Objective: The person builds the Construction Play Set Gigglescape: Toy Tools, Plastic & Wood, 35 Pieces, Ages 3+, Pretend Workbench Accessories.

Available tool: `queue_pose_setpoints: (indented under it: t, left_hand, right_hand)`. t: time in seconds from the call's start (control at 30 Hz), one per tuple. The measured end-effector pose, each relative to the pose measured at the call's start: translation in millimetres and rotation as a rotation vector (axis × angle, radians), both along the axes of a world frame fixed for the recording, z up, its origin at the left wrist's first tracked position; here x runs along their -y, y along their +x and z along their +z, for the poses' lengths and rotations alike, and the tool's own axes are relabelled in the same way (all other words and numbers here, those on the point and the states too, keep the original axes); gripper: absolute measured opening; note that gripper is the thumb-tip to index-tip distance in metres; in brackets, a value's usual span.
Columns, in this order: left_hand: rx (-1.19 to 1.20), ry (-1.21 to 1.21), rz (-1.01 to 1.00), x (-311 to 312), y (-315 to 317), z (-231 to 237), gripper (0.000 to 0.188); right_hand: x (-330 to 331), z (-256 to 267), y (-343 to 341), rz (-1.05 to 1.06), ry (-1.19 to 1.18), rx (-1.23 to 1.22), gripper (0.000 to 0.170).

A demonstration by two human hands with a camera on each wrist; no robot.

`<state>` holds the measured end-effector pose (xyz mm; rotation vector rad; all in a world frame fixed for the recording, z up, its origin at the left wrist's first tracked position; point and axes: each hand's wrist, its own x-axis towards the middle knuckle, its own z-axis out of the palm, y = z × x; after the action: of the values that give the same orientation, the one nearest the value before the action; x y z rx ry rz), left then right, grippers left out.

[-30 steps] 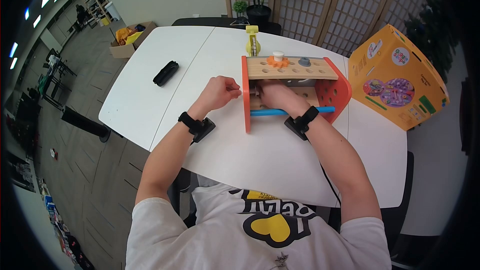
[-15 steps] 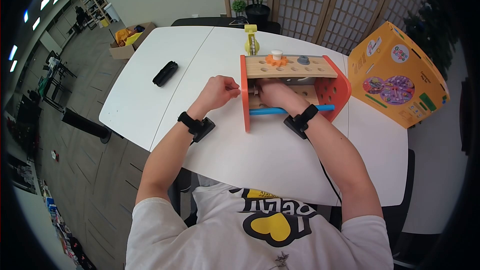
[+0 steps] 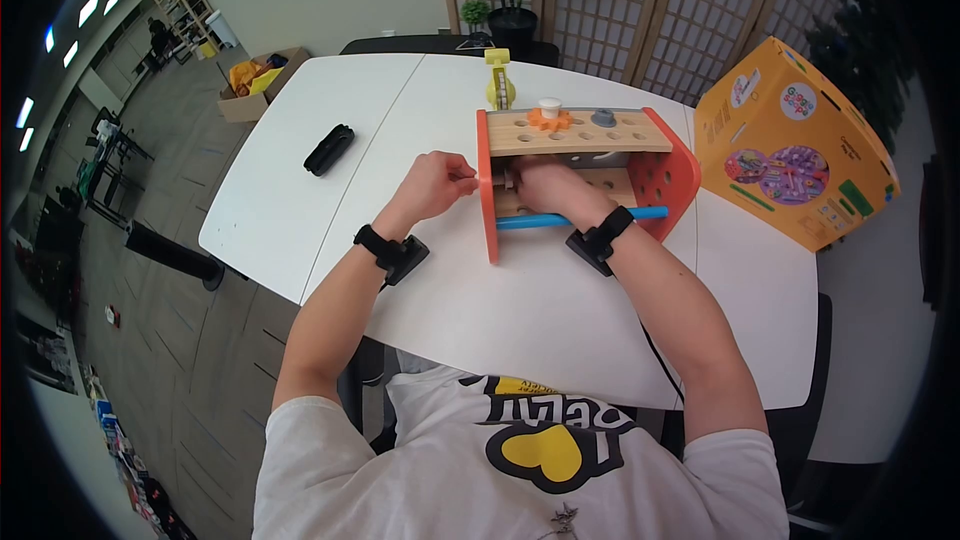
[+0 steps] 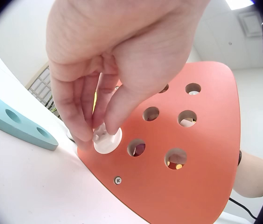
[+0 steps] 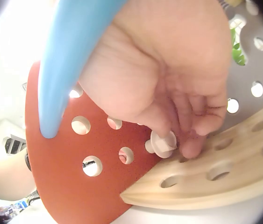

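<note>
A toy workbench [image 3: 580,133] with orange side panels stands on the table. Outside its left panel [image 4: 201,140], my left hand [image 3: 436,186] pinches a white round-flanged piece [image 4: 108,143] at a lower hole, thumb and fingertips together. My right hand [image 3: 555,188] reaches inside, above the blue bar [image 3: 585,219]. Its thumb and fingers pinch another white flanged piece [image 5: 164,144], whose short shaft points at the same panel's inner face. An orange gear [image 3: 549,120] under a white knob and a grey piece [image 3: 603,118] sit on the wooden top.
A yellow-green toy [image 3: 500,82] stands behind the workbench. The large yellow box [image 3: 795,150] is at the right of the table, and a black case [image 3: 329,150] lies at the left. In the left wrist view a teal strip with holes [image 4: 17,119] lies beside the panel.
Both hands hold nearly the same places and grips. The head view has shifted slightly, with the workbench appearing a little further left.
</note>
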<state>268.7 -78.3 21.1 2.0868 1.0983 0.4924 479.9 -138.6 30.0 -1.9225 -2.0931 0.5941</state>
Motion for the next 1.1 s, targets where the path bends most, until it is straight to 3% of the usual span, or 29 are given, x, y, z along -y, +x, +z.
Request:
queue_pose_setpoints:
  t: [0.2,0.4,0.6,0.9,1.1]
  left_hand:
    - [0.002,-0.002,0.001,1.5,-0.3,2.2,0.017]
    - [0.010,-0.001,0.010,0.7,-0.1,-1.3,0.017]
    - [0.007,0.006,0.015,1.8,0.0,-0.8,0.017]
    - [0.029,0.021,-0.003,1.3,-0.4,-2.2,0.016]
    - [0.046,0.004,-0.010,-2.1,-0.8,-7.6,0.016]
  right_hand:
    - [10.5,13.5,-0.1,-0.033,0.002,-0.115,0.023]
    - [8.1,6.4,3.3,0.017,0.045,-0.081,0.023]
    - [-0.2,-1.9,2.7,0.038,-0.057,0.025,0.024]
    - [9.9,4.7,2.6,0.058,0.118,-0.150,0.023]
    - [-0.1,-7.7,2.4,0.050,0.030,0.011,0.022]
